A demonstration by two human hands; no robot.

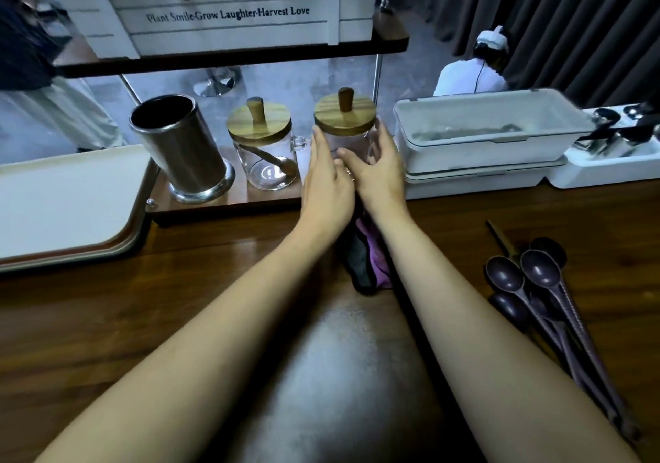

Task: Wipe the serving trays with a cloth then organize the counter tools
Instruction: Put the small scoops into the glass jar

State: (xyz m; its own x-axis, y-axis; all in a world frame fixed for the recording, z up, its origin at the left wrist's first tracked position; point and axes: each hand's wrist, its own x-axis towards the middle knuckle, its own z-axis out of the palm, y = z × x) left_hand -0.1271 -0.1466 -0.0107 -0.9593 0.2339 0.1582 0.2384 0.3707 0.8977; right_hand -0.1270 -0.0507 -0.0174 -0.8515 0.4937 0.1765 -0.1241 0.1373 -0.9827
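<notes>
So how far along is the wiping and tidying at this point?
Wiping looks finished: the cloth lies set down, the serving tray bare. In hand: left hand and right hand around the lidded glass jar. Left to do: dark spoons loose on the counter.

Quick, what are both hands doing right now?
Left hand: open, straight fingers pressed against the jar's left side.
Right hand: holding the jar, fingers and thumb curled round it.
</notes>
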